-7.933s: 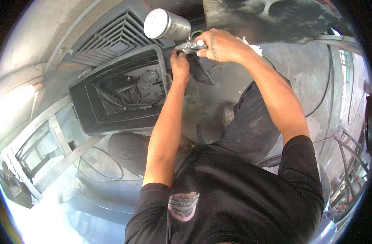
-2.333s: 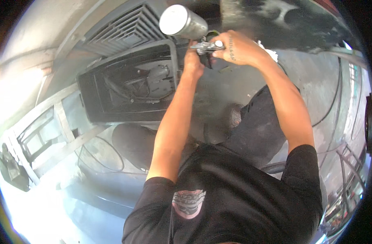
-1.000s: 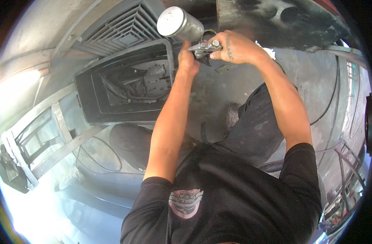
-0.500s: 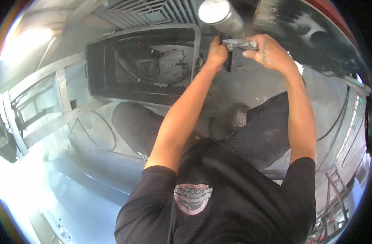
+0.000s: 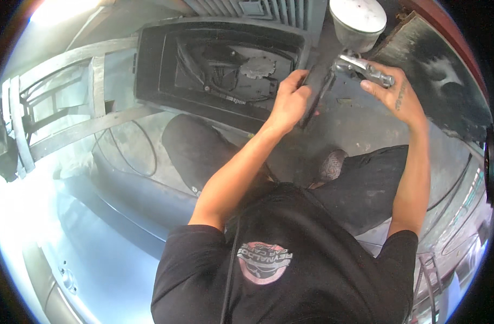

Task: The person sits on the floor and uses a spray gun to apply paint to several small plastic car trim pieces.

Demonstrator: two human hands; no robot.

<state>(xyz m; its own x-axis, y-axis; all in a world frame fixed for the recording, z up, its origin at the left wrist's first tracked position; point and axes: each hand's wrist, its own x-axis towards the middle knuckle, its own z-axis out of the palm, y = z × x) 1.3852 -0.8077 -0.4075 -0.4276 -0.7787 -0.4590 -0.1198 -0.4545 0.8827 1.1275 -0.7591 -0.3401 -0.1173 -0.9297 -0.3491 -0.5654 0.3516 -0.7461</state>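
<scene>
My right hand (image 5: 401,97) grips a metal spray gun (image 5: 363,69) with a pale-topped round cup (image 5: 360,19) standing above it. The gun's front end points left, toward a dark, narrow piece (image 5: 328,67). My left hand (image 5: 291,102) is closed on that piece's near edge, thumb and fingers pinched together. What kind of part it is I cannot make out; its outline is blurred. A short gap lies between the gun's front and the piece. Most of the gun's handle is hidden by my right hand.
A large black tray-like housing (image 5: 149,97) with dark parts inside lies left of my hands. Behind it stands a grey slatted grille (image 5: 282,13). A dark panel (image 5: 441,70) leans at the right. A pale frame (image 5: 98,86) and a blue-grey car panel (image 5: 112,227) are at left.
My hands have moved apart, the right one shifting rightward with the spray gun. The dark piece in my left hand now shows more of its length. The whole view has also shifted somewhat.
</scene>
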